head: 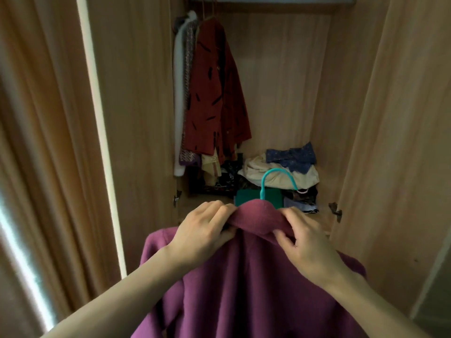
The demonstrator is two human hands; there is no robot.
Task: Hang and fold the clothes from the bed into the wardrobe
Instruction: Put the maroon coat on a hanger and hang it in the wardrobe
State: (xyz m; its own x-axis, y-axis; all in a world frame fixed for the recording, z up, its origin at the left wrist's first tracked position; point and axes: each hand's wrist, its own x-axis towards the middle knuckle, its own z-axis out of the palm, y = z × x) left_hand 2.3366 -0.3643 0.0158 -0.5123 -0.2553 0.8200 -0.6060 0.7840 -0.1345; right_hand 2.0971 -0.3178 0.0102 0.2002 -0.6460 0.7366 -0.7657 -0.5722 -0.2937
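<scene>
Garment: we note a purple sweater point(244, 289) on a teal hanger point(278, 181), held before the open wardrobe point(280, 81)
Left hand point(202, 230): fingers curled, pinching the collar's left side
Right hand point(307, 242): fingers curled, pinching the collar's right side
Rail: red patterned shirt point(217, 93) hanging; neighbouring garments apparently white and patterned
Floor: folded clothes pile point(280, 172)

The maroon sweater point(244, 284) hides the teal hanger point(275, 181) below its hook.
</scene>
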